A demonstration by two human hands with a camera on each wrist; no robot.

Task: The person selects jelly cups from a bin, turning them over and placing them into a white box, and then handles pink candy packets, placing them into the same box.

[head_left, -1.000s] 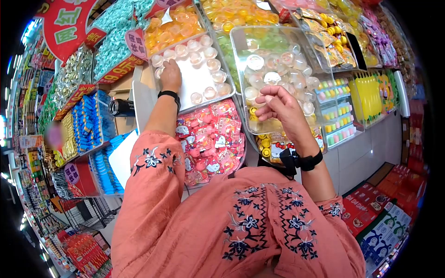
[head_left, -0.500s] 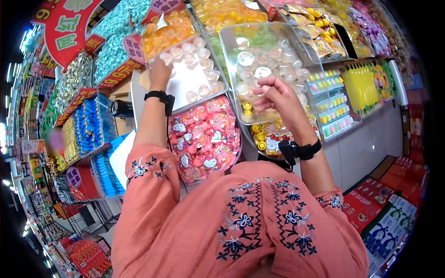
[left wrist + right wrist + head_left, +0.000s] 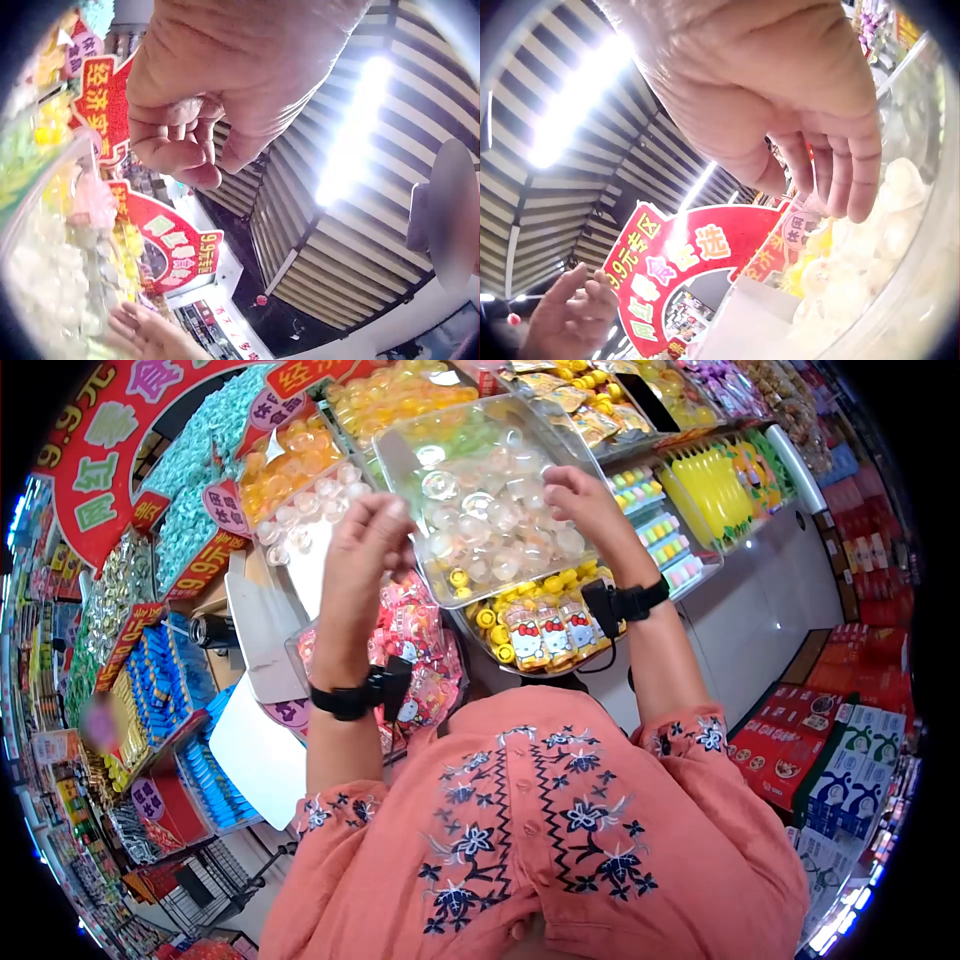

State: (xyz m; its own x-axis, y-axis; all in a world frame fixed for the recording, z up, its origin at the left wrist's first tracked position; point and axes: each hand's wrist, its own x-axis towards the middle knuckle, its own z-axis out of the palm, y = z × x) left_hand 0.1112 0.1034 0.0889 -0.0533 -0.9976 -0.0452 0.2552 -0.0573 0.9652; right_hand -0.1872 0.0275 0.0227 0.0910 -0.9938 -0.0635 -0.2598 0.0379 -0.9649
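A clear plastic bin (image 3: 480,575) with many round, clear-wrapped pieces stands in the middle of the head view. By its left edge hangs the left hand (image 3: 368,550), fingers loosely bent and nothing visible in them; the left wrist view shows this hand (image 3: 232,82) with thumb and fingertips close together. Over the bin's right side is the right hand (image 3: 597,515), its fingers relaxed. In the right wrist view the right hand (image 3: 780,97) hangs above the wrapped pieces (image 3: 832,277), holding nothing visible. Left of the bin, a white tray (image 3: 308,582) holds similar pieces.
Pink packets (image 3: 425,660) lie in a tub below the left hand, and yellow-capped packets (image 3: 545,630) below the bin. Orange pieces (image 3: 290,465) fill a tray behind. Yellow packs (image 3: 712,495) stand on the right. A dark cylinder (image 3: 212,630) is at the left.
The left hand has left the white tray and moved right, to beside the clear bin. The right hand is now farther toward the bin's right edge. The head view has shifted.
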